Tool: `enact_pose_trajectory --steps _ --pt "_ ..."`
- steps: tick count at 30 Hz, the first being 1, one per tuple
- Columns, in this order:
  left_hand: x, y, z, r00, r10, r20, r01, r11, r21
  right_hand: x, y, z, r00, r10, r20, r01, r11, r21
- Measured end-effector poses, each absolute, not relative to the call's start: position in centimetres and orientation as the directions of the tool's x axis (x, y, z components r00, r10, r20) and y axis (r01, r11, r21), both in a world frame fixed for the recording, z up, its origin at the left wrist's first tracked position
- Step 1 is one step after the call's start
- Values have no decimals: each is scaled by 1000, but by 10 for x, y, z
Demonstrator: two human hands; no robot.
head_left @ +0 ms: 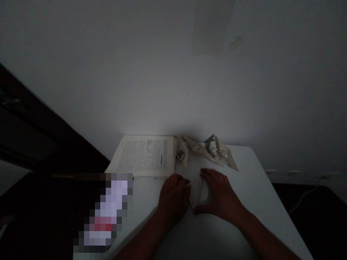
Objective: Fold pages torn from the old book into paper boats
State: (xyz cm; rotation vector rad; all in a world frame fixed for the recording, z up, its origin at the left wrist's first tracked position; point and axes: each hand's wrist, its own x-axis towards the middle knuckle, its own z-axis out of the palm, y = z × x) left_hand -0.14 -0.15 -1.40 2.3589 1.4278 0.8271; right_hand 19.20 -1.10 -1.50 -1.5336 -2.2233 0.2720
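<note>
A: Centre of the bench [244,180]. What's there?

B: A small folded paper [195,194], printed, between the two hands. Light poor; crease detail unclear.

A: Which way does it lie?

B: Long axis roughly away from the person, far end leaning slightly right. It sits just right of the left hand [175,195] and left of the right palm. Neither hand is nearer; both touch it.

A: State of each?

B: Left: fingers curled in, little gap, closed on the paper's left edge; fingertips partly hidden. Right hand [221,193]: thumb and fingers arched in a wide C, fingertips at the far end of the right edge, thumb at the near end, so it has the paper by both ends. Bare gap between that edge and the palm.

A: Beyond the hands?

B: A row of folded paper shapes [227,154] at the far side, near the wall [151,79], points angled toward the person. Left of them, close beside, a stack of printed sheets [146,155], text running sideways.

A: Farther out?

B: Pixelated patch [108,213] at the near left; can't tell what it covers. Pale cable [302,198] off to the right.
</note>
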Motion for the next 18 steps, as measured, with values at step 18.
enact_pose_trajectory --steps 18 --pt "-7 -5 -2 365 869 333 419 -473 775 195 -8 -11 -402 815 418 634 577 -515"
